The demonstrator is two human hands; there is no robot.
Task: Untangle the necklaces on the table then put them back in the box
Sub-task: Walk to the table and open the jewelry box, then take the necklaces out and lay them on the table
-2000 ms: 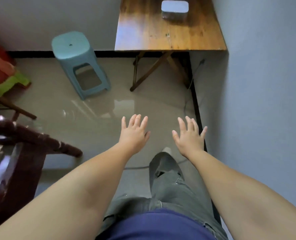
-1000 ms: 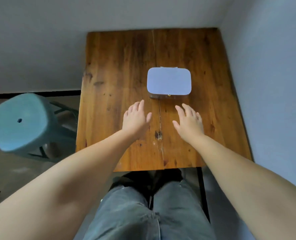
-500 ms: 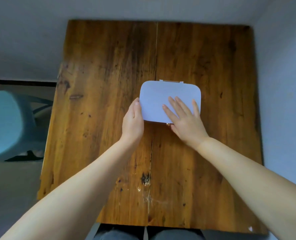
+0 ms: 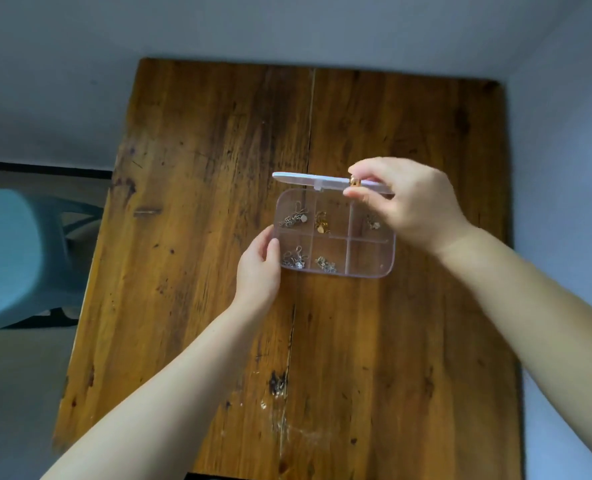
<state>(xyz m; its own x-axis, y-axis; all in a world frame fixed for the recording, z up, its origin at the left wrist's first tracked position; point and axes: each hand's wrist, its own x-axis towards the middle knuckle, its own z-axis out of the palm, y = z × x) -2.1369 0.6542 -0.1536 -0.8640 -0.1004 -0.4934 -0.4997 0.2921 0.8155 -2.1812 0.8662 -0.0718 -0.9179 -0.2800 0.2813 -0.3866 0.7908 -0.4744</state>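
A clear plastic box with several compartments lies open in the middle of the wooden table. Small silver necklaces and a gold one lie bunched in its compartments; the front right compartment looks empty. My right hand pinches the front edge of the raised white lid, which stands nearly edge-on to me. My left hand grips the box's left side, thumb on its rim.
The table stands in a corner, with grey walls behind it and to its right. A light blue plastic stool stands on the floor at the left. The table's near half holds nothing but dark knots and a pale scuff.
I walked up to the table and brought both hands to the shut box. Since half a second ago my right hand has swung the lid up, and the compartments now show.
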